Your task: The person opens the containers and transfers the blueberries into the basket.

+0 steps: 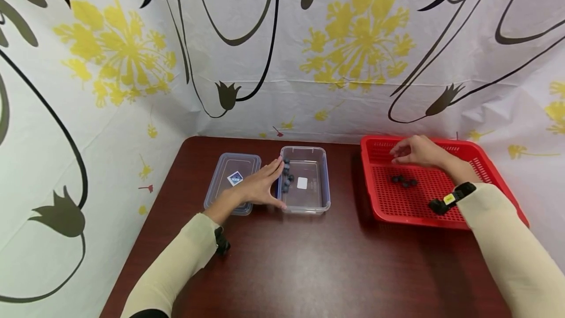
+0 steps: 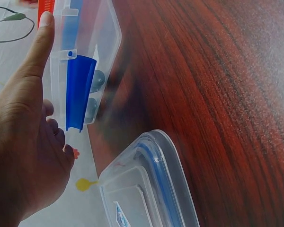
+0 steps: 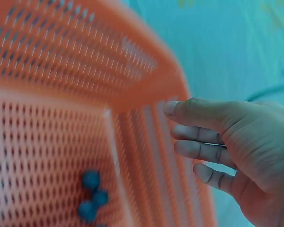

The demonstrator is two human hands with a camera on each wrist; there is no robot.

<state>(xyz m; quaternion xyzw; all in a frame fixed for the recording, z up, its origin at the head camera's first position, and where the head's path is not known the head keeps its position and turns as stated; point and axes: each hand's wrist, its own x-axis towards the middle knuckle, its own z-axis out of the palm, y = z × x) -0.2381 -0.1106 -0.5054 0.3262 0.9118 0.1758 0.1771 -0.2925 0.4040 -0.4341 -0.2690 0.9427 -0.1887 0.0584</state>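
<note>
A clear plastic container (image 1: pixel 315 188) with a blue side latch (image 2: pixel 80 92) stands on the table, several blueberries (image 1: pixel 286 180) along its left side. My left hand (image 1: pixel 258 184) rests against that side, fingers extended toward the far corner and thumb spread to the near one. Over the far part of a red perforated basket (image 1: pixel 375 195) hovers my right hand (image 1: pixel 419 152). Its fingers are loosely bent, and the right wrist view shows nothing between thumb and fingers. Several more blueberries (image 1: pixel 403 180) lie on the basket floor below that hand.
A clear lid (image 1: pixel 220 173) with a blue-and-white label lies left of the container, partly under my left wrist. The dark wooden table (image 1: pixel 309 259) reaches back to a patterned cloth (image 1: pixel 265 53), which rises behind and on the left.
</note>
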